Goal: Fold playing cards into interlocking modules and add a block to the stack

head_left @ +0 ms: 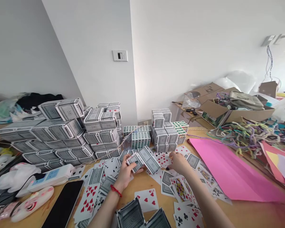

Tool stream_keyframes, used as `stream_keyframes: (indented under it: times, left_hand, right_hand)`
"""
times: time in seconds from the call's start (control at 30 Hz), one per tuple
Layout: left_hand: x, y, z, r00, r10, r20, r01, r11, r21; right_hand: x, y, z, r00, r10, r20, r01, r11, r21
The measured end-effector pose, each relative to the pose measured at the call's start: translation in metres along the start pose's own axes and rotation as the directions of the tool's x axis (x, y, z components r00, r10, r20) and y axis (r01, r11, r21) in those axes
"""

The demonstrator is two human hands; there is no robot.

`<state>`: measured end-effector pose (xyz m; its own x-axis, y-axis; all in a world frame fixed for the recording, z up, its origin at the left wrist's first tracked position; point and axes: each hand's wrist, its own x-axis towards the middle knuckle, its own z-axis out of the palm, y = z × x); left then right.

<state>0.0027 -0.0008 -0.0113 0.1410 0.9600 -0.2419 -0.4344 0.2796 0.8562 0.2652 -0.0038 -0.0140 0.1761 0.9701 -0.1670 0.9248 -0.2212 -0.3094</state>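
Folded playing cards (149, 160) with grey patterned backs are gripped in my left hand (126, 174), its thumb on top and the fingers underneath. To the right, my right hand (179, 163) has its fingers curled down at the edge of face-up red-suit cards (161, 159); whether it pinches one is hidden. Loose cards lie around both hands, among them a five of hearts (146, 200) and a queen (180, 188). A box-like piece made of folded cards (142, 215) stands at the near edge, between my forearms.
Stacks of folded-card blocks (71, 126) rise at the left, with a smaller stack (161, 129) behind my hands. A black phone (63, 204) and a white power strip (51, 179) lie left. Pink paper (230, 171), tangled yarn (254, 136) and an open cardboard box (247, 115) occupy the right.
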Motion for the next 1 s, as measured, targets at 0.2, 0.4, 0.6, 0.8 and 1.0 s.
stream_keyframes:
  times: [0.2,0.4,0.6,0.8,1.0]
  left_hand:
    - [0.005,-0.002,-0.004,1.0,-0.023,-0.002,0.023,0.991,-0.135]
    - [0.008,0.0,-0.006,0.999,-0.044,-0.024,0.038,0.978,-0.204]
    - [0.01,-0.001,-0.007,0.996,-0.043,-0.082,0.02,0.963,-0.27]
    - [0.009,0.0,-0.008,0.998,-0.059,-0.026,0.049,0.96,-0.276]
    - [0.011,0.002,-0.012,0.98,-0.144,-0.139,0.081,0.92,-0.384]
  right_hand:
    - [0.004,-0.005,0.009,1.0,-0.01,-0.023,0.011,1.0,0.027]
    - [0.0,-0.016,0.016,0.986,-0.113,-0.119,0.117,0.993,0.025]
    - [-0.001,-0.017,0.019,0.991,-0.088,-0.099,0.093,0.995,0.042]
    - [-0.001,-0.017,0.017,0.988,-0.129,-0.087,0.135,0.989,0.067]
    - [0.0,-0.014,0.015,0.991,-0.119,-0.061,0.122,0.991,0.046]
